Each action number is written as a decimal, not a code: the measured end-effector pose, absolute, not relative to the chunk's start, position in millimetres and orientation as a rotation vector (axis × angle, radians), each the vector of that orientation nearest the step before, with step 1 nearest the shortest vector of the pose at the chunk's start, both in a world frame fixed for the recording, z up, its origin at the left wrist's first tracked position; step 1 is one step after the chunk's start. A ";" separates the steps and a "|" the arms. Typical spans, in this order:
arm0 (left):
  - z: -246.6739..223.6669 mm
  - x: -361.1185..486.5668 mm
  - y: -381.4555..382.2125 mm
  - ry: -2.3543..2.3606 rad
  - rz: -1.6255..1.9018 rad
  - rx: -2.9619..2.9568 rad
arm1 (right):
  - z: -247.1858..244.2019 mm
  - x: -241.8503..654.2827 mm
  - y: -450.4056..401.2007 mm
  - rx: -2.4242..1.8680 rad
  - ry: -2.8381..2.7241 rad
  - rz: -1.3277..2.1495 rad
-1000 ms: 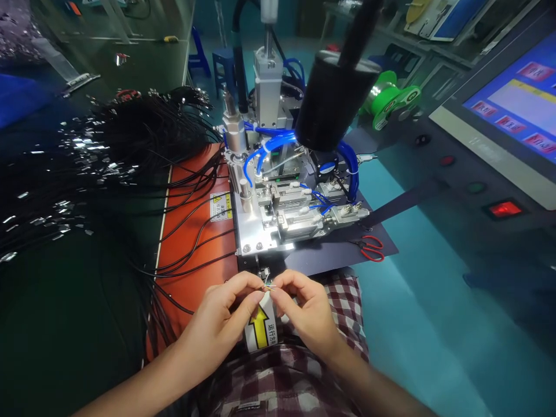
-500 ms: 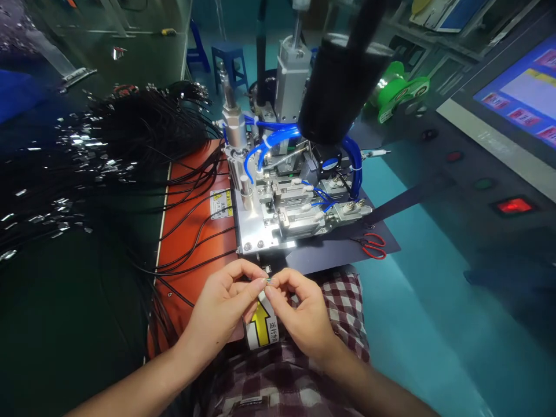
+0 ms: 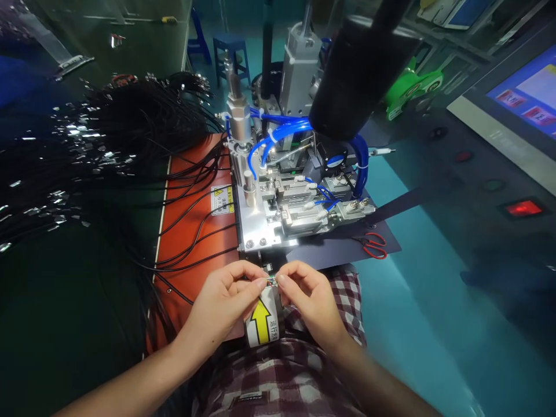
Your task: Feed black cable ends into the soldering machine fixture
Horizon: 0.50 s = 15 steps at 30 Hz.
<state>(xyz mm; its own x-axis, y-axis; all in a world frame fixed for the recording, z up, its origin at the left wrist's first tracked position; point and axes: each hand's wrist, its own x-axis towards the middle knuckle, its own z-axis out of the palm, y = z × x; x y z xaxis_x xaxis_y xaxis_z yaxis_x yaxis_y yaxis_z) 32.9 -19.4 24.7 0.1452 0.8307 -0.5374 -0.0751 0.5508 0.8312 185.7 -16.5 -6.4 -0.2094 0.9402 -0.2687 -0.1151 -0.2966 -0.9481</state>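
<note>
1. Black cables [image 3: 143, 124] heaped on the green desk [image 3: 43, 301]; several cross the orange panel [image 3: 223, 237] from its left edge, presumably laid side by side against tangling.
2. Left hand [image 3: 228, 298]: thumb and forefinger pinching thin wires [image 3: 271, 281], likely to steady them.
3. Wires: between both hands, just off the dark plate's [image 3: 330, 249] near edge, probably for close sight.
4. Right hand [image 3: 308, 292]: fingertips pinching the same wires, seemingly for fine control.
5. Red-handled snips [image 3: 376, 248]: near the plate's right corner, apparently kept handy.

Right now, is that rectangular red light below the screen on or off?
On: the rectangular red light glows brightly against the dark panel around it.
</note>
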 end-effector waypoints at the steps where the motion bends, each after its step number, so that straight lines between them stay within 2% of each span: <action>1: 24.8 33.0 -19.3 1.262 0.745 0.759 | -6.3 185.4 -15.8 -1.191 -1.049 1.669; 15: 27.2 33.3 -19.1 1.276 0.700 0.718 | -10.5 186.7 -19.9 -1.062 -1.014 1.739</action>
